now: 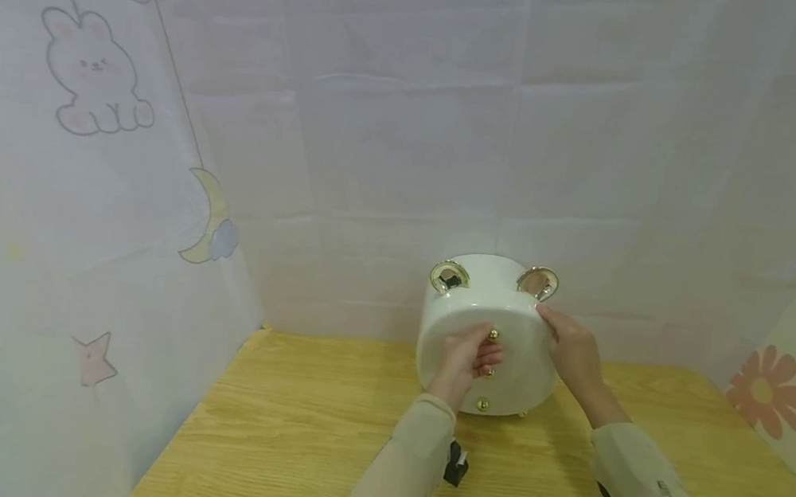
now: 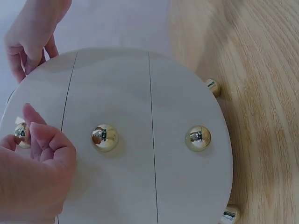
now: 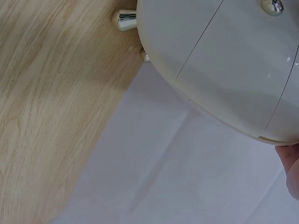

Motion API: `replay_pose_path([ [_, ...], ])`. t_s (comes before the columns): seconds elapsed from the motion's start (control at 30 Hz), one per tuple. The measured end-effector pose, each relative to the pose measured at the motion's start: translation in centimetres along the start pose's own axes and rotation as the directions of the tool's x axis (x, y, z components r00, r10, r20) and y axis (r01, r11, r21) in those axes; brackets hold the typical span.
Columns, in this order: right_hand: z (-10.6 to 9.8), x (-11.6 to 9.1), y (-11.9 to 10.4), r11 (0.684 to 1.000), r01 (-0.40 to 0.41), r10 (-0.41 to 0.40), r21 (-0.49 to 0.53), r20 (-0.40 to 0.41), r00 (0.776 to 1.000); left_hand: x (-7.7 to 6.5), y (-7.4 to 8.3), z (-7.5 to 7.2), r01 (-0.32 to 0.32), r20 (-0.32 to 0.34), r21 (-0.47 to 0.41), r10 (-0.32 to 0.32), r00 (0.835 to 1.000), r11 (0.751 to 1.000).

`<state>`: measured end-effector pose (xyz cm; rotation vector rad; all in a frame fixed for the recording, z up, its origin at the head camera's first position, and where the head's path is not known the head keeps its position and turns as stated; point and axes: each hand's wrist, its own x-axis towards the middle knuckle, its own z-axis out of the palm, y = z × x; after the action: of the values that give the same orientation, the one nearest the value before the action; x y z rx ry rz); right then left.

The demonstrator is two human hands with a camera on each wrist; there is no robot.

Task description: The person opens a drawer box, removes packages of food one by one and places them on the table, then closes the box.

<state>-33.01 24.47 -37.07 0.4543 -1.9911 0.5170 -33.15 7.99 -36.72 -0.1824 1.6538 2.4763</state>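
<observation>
A rounded white box (image 1: 491,277) with gold rings like ears on top stands on the table. Its flat front has three drawers one above another, each with a round gold knob. At the top knob (image 2: 22,135), my left hand (image 2: 44,163) pinches with thumb and forefinger; the middle knob (image 2: 104,137) and bottom knob (image 2: 198,138) are untouched. My right hand (image 1: 574,357) rests against the box's upper right edge, just below the right gold ear (image 1: 539,282). In the right wrist view only a little of that hand shows at the edge.
The wooden table (image 1: 296,415) reaches back to a pale cloth wall (image 1: 378,158), close behind the box. Short gold feet (image 2: 230,214) hold the box off the tabletop. A small black item (image 1: 456,464) shows beside the left sleeve.
</observation>
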Motion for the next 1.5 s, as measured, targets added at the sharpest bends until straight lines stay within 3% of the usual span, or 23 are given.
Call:
replay_pose_path([
  [0.2,0.1,0.0,0.2,1.0,-0.014,0.014,0.019,0.01,1.0,0.0,-0.2,0.6,-0.01,-0.084,-0.006,0.009,0.996,1.0],
  [0.6,-0.3,0.2,0.2,0.998,-0.037,0.032,0.056,0.087,0.996,-0.1,-0.1,0.9,-0.005,-0.149,-0.049,-0.002,0.989,0.999],
  [1.33,-0.3,0.3,0.4,0.998,-0.038,0.034,0.049,0.072,0.997,-1.2,-0.9,0.9,-0.015,-0.148,-0.074,0.004,0.989,0.997],
  [1.5,-0.5,0.7,0.3,0.997,-0.069,0.063,0.046,0.127,0.99,-1.5,-1.1,0.7,-0.014,-0.134,-0.078,0.004,0.991,0.997],
])
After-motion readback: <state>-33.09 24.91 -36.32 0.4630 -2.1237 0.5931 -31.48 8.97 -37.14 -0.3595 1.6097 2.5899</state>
